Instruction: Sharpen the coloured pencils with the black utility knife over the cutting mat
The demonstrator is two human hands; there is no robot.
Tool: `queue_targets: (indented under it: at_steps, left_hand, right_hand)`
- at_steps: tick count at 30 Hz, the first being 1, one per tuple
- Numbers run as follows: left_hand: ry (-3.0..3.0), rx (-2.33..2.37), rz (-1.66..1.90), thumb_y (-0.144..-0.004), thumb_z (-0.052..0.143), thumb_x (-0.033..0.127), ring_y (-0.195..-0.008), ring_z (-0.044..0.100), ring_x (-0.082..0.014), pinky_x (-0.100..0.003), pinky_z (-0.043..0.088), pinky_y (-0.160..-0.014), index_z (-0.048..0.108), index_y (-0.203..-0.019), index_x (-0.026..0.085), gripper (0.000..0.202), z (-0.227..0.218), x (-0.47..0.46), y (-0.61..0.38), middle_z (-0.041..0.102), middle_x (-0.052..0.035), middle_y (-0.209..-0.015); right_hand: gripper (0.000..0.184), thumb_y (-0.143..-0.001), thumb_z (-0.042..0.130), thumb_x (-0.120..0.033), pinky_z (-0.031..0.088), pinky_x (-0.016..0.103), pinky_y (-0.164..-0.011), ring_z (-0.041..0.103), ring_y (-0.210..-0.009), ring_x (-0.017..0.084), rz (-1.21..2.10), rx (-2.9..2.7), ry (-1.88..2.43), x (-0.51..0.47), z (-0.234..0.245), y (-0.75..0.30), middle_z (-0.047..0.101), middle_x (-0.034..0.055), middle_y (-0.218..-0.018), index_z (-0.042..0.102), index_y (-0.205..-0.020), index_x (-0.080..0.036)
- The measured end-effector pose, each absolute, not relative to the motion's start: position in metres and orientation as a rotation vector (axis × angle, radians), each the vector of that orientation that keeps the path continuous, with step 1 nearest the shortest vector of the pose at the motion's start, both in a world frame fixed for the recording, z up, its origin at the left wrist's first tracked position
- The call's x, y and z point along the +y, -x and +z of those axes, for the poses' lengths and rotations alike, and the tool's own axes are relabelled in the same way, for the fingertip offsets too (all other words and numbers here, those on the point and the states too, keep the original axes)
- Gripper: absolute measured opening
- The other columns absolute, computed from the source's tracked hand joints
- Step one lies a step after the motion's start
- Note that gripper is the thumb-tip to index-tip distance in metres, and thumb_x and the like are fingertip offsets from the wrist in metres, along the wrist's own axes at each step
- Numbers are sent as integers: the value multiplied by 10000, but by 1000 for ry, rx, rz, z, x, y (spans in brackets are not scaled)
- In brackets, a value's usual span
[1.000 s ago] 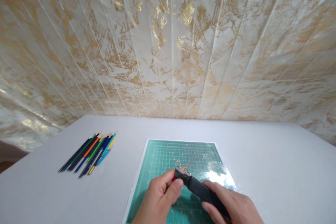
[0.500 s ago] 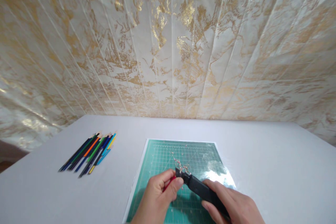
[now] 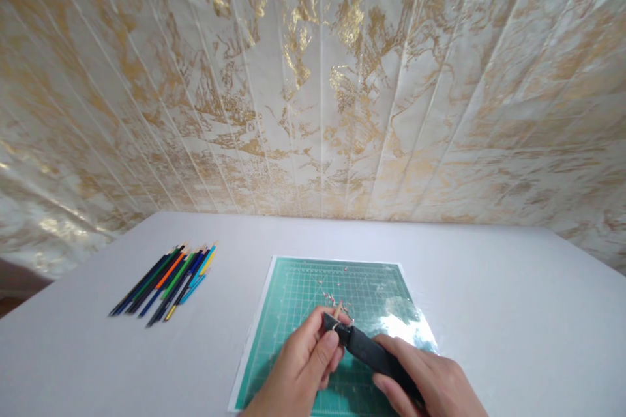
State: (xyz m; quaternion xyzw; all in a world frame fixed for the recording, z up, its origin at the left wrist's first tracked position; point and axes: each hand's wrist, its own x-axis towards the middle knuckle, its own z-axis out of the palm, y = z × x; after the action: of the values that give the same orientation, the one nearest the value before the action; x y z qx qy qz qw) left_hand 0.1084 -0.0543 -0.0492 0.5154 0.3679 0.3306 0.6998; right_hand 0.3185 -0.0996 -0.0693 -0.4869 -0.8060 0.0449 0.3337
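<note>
My left hand (image 3: 313,352) is closed around a colored pencil (image 3: 337,310), whose bare wooden tip points up and away from me. Its red body, seen a moment earlier, is now mostly hidden by my fingers. Wrapped in my right hand (image 3: 425,374) is a black utility knife (image 3: 369,352), its dark blade (image 3: 329,322) lying against the pencil beside my left thumb. Both hands are above a green cutting mat (image 3: 293,280) with a printed grid. Small red and pale wood shavings (image 3: 328,298) lie on the mat just beyond the pencil tip.
Several colored pencils (image 3: 166,280) lie in a slanted row on the white table (image 3: 98,352) at the left. Light glares off the mat's right side. A white and gold patterned sheet (image 3: 313,91) hangs behind the table's far edge.
My left hand has turned and shifted slightly, so the pencil's wooden tip now shows while its red body is covered. The knife has moved slightly left, staying against the pencil.
</note>
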Motion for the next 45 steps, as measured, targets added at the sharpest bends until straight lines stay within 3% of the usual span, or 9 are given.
queue_targets:
  at_steps: [10, 17, 30, 33, 38, 45]
  left_hand:
    - [-1155, 881, 773, -882, 582, 633, -576, 245, -102, -227, 184, -507, 529, -853, 208, 430, -44, -59, -108, 314, 79, -687]
    - [-1165, 918, 852, -846, 624, 642, -641, 321, -121, -237, 268, -573, 511, -778, 208, 454, -46, -58, -108, 360, 61, -704]
    - [-1178, 880, 783, -798, 616, 715, -481, 202, -71, -221, 123, -439, 476, -721, 211, 528, -47, -49, -107, 287, 118, -572]
    - [-1130, 871, 740, -811, 613, 704, -464, 174, -69, -209, 102, -412, 495, -782, 216, 502, -48, -51, -107, 262, 129, -561]
    - [-1106, 758, 746, -863, 564, 685, -526, 207, -91, -197, 148, -419, 527, -1055, 220, 504, -52, -55, -107, 326, 102, -638]
    - [-1102, 755, 729, -861, 554, 699, -550, 230, -100, -223, 168, -468, 545, -1166, 194, 590, -54, -56, -106, 331, 91, -643]
  right_hand:
    - [299, -1093, 277, -467, 493, 220, -465, 692, -492, 151, 102, -2108, 1276, -100, -69, -318, 722, -19, -731, 506, -1142, -281]
    - [281, -1100, 260, -456, 519, 226, -465, 714, -513, 155, 46, -2130, 1274, -101, -63, -317, 737, -17, -763, 473, -1155, -281]
    - [309, -1105, 224, -452, 520, 234, -474, 730, -525, 159, 20, -2121, 1314, -101, -64, -317, 760, 0, -800, 475, -1165, -283]
    - [303, -1105, 225, -449, 516, 231, -471, 726, -517, 158, 38, -2122, 1291, -100, -67, -318, 755, -5, -790, 468, -1173, -282]
    - [291, -1101, 234, -460, 506, 223, -453, 715, -496, 155, 66, -2141, 1244, -97, -72, -319, 734, -34, -735, 463, -1155, -290]
    - [261, -1103, 234, -451, 503, 211, -450, 711, -489, 147, 98, -2230, 1220, -96, -61, -319, 725, -45, -725, 433, -1145, -287]
